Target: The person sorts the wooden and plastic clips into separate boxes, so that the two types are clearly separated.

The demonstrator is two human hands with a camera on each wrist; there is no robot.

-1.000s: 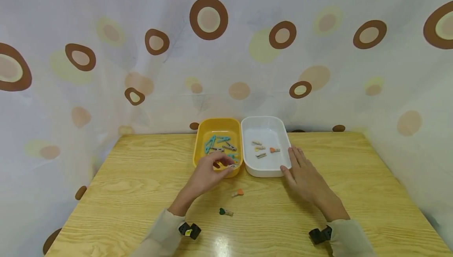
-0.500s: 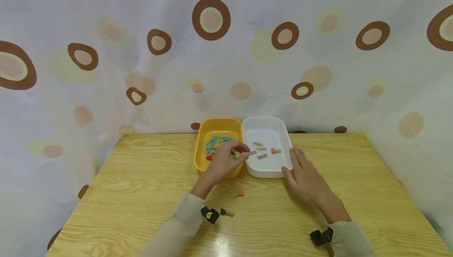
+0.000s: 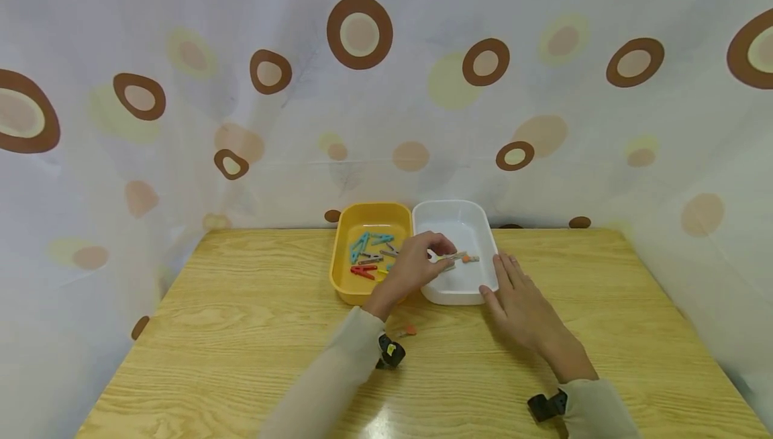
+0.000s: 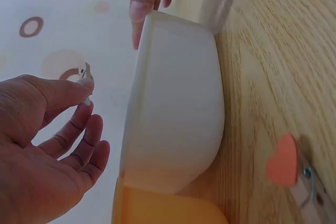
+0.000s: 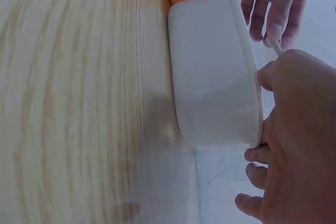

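Note:
My left hand point(image 3: 413, 264) is over the white bin point(image 3: 455, 297), pinching a small clothespin point(image 4: 85, 72) between thumb and index finger. In the left wrist view that clothespin is above rim level. My right hand point(image 3: 528, 305) rests along the white bin's right side, fingers fairly straight, thumb touching the front corner. An orange-heart clothespin point(image 3: 470, 259) lies in the white bin; the left hand covers others there. The yellow bin point(image 3: 345, 288) holds several turquoise clothespins point(image 3: 359, 248), grey ones and a red clothespin point(image 3: 364, 272).
Both bins stand side by side near the wooden table's point(image 3: 241, 318) back edge. On the table before them lies another orange-heart clothespin point(image 4: 282, 161), partly hidden by my left arm in the head view. A patterned curtain point(image 3: 272, 130) hangs behind.
From the yellow bin, my left hand has moved right to the white bin with the clothespin. Its wrist now hides the green-heart clothespin on the table. The right hand stays put.

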